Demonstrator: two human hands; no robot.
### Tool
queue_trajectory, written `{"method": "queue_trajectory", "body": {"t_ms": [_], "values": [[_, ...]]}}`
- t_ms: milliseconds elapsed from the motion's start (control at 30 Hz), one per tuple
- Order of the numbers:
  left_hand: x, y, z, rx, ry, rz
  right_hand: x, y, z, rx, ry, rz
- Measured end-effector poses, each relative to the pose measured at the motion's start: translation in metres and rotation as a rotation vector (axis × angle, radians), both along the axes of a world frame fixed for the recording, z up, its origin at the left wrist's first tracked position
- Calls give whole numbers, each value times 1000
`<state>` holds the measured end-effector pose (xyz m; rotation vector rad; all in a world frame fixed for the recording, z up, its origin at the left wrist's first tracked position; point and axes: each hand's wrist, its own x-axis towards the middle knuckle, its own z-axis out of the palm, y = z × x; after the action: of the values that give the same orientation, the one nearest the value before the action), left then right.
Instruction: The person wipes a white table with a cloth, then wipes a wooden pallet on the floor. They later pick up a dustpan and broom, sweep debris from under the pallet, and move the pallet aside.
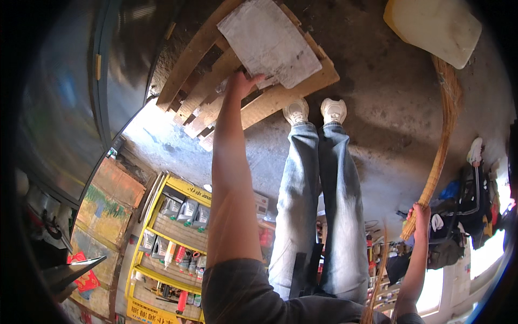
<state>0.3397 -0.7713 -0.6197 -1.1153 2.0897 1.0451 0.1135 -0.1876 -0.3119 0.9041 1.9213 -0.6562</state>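
Observation:
A flat, grimy whitish board (270, 40) lies on a wooden pallet (280, 102) at the top centre. My left hand (244, 85) is at the board's near edge, thumb on top and the other fingers mostly hidden; it appears closed on that edge. On the right, my right hand (420, 216) is wrapped round the handle end of a straw broom (445, 129). From there the broom slants up and away, its far end partly hidden at a pale yellowish plastic container (437, 27).
My shoes (315, 112) stand on the stained concrete floor (388, 97) just short of the pallet. A yellow shelf rack (168, 237) with bottles stands lower left, beside a worn painted panel (100, 232). Dark metal doors (65, 108) rise at left; clothes (453, 210) hang at right.

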Motion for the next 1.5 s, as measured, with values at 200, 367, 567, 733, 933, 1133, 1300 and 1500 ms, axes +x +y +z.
{"method": "queue_trajectory", "body": {"t_ms": [200,367,567,733,933,1133,1300,1500], "values": [[69,21,74,102,237,-36,55,17,44,4,102,-68],[135,18,147,315,-111,5,103,36,100,-22,34,-46],[203,17,194,401,-104,-44,131,62,162,-91,-65,55],[235,35,199,334,-136,-35,136,45,181,-89,-103,392],[285,53,218,335,-20,19,170,-27,156,-113,289,1121],[363,68,242,342,24,49,202,-153,102,-173,274,1370],[428,78,227,317,-36,119,213,-243,36,-274,293,1659],[469,74,211,510,151,419,226,-328,-27,-353,411,1810]]}}
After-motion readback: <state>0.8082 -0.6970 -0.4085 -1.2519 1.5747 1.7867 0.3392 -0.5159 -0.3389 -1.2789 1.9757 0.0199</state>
